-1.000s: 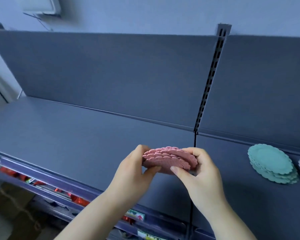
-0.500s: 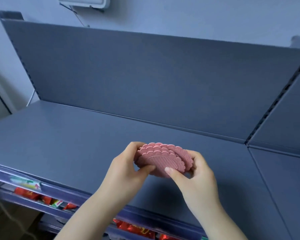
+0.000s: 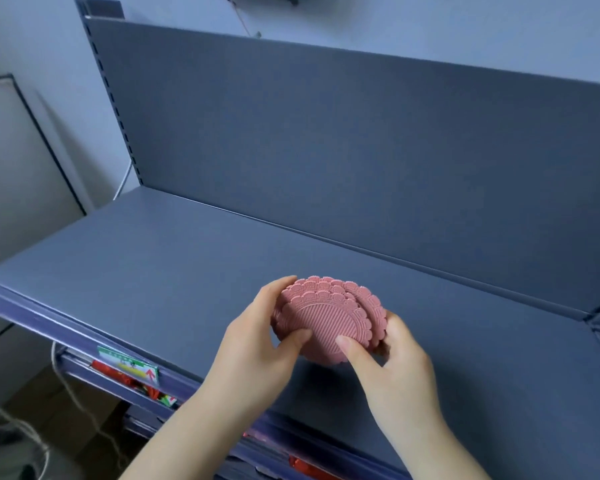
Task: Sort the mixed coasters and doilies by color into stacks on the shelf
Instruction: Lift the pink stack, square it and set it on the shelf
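While both hands hold it just above the shelf, the small pile of pink coasters sits fanned between the fingers, its scalloped edges out of line. The left hand curls round the left rim, thumb pressed on the ribbed top face. The right hand pinches the right rim, thumb on top and the other fingers beneath. The coasters look light, thin and somewhat bendy, probably grippy rather than slick. They seem best held by opposite rims and squeezed gently, so the pile squares up without buckling.
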A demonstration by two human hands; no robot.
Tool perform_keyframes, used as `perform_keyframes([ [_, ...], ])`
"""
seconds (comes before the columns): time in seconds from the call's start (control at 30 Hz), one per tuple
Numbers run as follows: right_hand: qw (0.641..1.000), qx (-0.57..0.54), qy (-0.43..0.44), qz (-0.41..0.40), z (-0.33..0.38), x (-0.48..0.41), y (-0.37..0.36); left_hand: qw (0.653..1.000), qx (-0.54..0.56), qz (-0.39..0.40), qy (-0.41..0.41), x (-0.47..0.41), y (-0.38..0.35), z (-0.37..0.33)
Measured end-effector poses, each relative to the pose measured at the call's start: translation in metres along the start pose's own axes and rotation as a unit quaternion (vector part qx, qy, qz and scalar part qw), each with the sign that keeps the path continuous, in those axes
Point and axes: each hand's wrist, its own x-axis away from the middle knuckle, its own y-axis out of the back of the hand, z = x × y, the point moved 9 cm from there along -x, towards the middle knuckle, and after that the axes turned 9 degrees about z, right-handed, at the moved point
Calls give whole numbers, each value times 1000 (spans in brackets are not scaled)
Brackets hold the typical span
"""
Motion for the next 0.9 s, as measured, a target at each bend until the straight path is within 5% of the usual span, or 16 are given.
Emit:
perform_keyframes([
  [0.5, 993, -16, -53, 108, 42, -60, -170, 995, -2, -56, 77, -17, 147, 102],
  [0.9, 975, 155, -83, 133, 93, -116, -299, 984, -105, 23, 140, -60, 238, 199],
])
